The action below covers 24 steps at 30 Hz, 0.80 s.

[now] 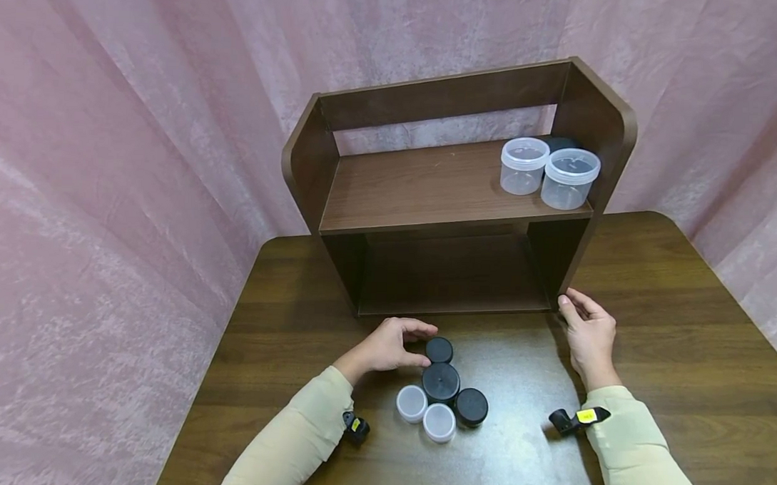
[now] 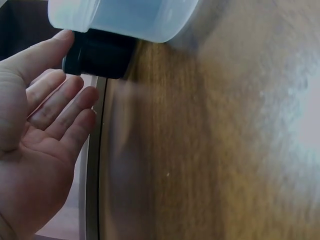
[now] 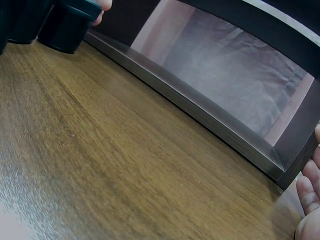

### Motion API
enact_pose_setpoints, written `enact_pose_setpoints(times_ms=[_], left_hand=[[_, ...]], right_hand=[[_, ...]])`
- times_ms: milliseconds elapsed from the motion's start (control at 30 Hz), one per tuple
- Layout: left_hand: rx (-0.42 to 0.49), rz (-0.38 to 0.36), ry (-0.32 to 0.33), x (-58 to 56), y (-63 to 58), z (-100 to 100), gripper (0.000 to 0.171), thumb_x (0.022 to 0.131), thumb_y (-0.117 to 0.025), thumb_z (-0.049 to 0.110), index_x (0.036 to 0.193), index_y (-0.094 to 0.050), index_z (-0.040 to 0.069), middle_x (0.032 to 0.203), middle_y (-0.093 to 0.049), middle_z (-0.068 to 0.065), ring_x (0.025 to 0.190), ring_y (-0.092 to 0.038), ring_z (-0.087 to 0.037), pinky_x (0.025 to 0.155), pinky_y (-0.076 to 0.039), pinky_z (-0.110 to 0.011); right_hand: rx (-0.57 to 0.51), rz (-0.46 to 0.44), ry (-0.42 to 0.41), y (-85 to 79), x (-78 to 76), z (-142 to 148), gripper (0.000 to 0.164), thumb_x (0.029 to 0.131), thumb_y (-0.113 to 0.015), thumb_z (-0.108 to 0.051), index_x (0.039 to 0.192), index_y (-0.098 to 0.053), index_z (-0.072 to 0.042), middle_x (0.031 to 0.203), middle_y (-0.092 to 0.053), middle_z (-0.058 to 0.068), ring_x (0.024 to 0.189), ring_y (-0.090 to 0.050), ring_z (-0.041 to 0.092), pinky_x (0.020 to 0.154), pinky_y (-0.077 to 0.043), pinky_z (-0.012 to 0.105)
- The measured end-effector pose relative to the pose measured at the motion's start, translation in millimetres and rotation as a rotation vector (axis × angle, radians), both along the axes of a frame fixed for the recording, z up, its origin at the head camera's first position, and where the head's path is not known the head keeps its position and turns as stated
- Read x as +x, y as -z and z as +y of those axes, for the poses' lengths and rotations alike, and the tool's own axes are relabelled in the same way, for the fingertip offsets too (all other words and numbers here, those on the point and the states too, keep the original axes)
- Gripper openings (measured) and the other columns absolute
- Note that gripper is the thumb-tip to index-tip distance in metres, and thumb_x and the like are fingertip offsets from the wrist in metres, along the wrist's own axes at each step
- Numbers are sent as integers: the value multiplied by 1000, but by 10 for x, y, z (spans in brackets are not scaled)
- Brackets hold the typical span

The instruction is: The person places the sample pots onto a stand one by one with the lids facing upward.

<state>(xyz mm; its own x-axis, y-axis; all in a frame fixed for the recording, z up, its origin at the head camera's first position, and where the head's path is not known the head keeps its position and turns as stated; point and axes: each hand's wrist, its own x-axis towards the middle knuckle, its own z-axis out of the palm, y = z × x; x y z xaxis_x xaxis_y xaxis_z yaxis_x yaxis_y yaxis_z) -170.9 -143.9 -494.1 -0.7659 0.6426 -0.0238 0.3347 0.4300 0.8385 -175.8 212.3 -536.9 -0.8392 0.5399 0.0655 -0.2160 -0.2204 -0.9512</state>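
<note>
My left hand (image 1: pixel 388 346) is beside a small black-lidded jar (image 1: pixel 439 350), thumb and fingers spread loosely around its near side. In the left wrist view the thumb tip is close to that black jar (image 2: pixel 102 52); whether it touches is unclear. A larger black jar (image 1: pixel 441 382), another black jar (image 1: pixel 472 407) and two translucent white-lidded cups (image 1: pixel 411 403) stand clustered just in front. My right hand (image 1: pixel 590 342) rests at the lower right front corner of a brown wooden shelf (image 1: pixel 453 223), with its thumb by the front edge and its fingers along the outer side.
Two clear lidded tubs (image 1: pixel 523 167) stand at the right end of the upper shelf board, with a dark object (image 1: pixel 561 143) partly hidden behind them. The shelf stands on a brown wooden table (image 1: pixel 282 339). Pink curtains (image 1: pixel 141 155) hang behind and to both sides.
</note>
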Motion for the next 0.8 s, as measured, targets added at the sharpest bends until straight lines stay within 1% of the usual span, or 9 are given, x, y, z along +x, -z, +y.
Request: enact_pose_setpoints(times_ms=[67, 133, 267, 333, 367, 500, 567, 633, 800], left_hand=[[-3, -4, 1, 0, 28, 17, 55, 76, -83, 10, 126, -61, 5, 123, -64, -4, 110, -60, -17, 98, -46, -32], [-3, -11, 4, 2, 34, 32, 55, 76, -82, 6, 127, -60, 4, 123, -64, -6, 111, -60, -21, 98, -46, -35], [-6, -21, 14, 90, -147, 77, 53, 76, -79, -1, 125, -59, -4, 121, -64, -13, 109, -61, -25, 97, -46, -42], [-11, -25, 18, 98, -164, 90, 53, 75, -79, -4, 125, -59, -6, 121, -64, -14, 109, -61, -26, 97, -47, -43], [-10, -22, 17, 100, -163, 91, 53, 75, -79, -3, 125, -59, -5, 121, -64, -13, 108, -61, -25, 97, -47, -43], [-30, -18, 6, 15, 23, 73, 55, 75, -81, 2, 126, -62, 5, 120, -65, -6, 108, -61, -20, 96, -47, -37], [-47, -15, 0, 3, 50, 70, 55, 75, -82, 6, 125, -63, 10, 118, -66, -1, 106, -61, -14, 96, -48, -33], [-59, -11, 0, -4, 59, 69, 53, 75, -83, 8, 124, -64, 12, 116, -67, 2, 104, -61, -9, 94, -48, -29], [-66, 11, 8, -8, 56, 59, 51, 75, -83, 9, 123, -64, 12, 112, -67, 5, 101, -61, -5, 90, -49, -24]], right_hand=[[8, -2, 3, -1, 6, 0, 20, 85, -71, 0, 105, -72, 2, 83, -69, -6, 76, -62, 6, 66, -51, 12], [27, -6, 5, -3, 12, 0, 21, 84, -72, -1, 105, -72, 1, 84, -69, -6, 79, -62, 6, 67, -50, 11], [56, -11, 10, -4, 26, 0, 24, 84, -73, -2, 107, -72, 1, 88, -68, -6, 84, -60, 7, 70, -49, 10], [61, -13, 11, 0, 27, 2, 25, 83, -73, -2, 108, -71, 2, 89, -69, -6, 85, -61, 8, 71, -49, 11], [61, -15, 8, 0, 29, 3, 25, 83, -73, -2, 108, -71, 2, 89, -69, -6, 85, -61, 8, 71, -49, 10], [71, -26, -1, -6, 35, 12, 27, 83, -74, -2, 110, -70, 2, 91, -68, -7, 88, -60, 8, 72, -49, 10], [74, -35, -4, -11, 37, 18, 28, 83, -74, -2, 111, -70, 3, 91, -68, -7, 88, -60, 8, 72, -49, 10], [76, -48, -6, -14, 37, 23, 29, 83, -74, -3, 111, -69, 3, 91, -68, -7, 89, -60, 8, 72, -49, 10], [89, -98, -32, -30, 21, 29, 30, 83, -75, -6, 112, -69, 1, 92, -67, -8, 89, -59, 8, 71, -49, 10]])
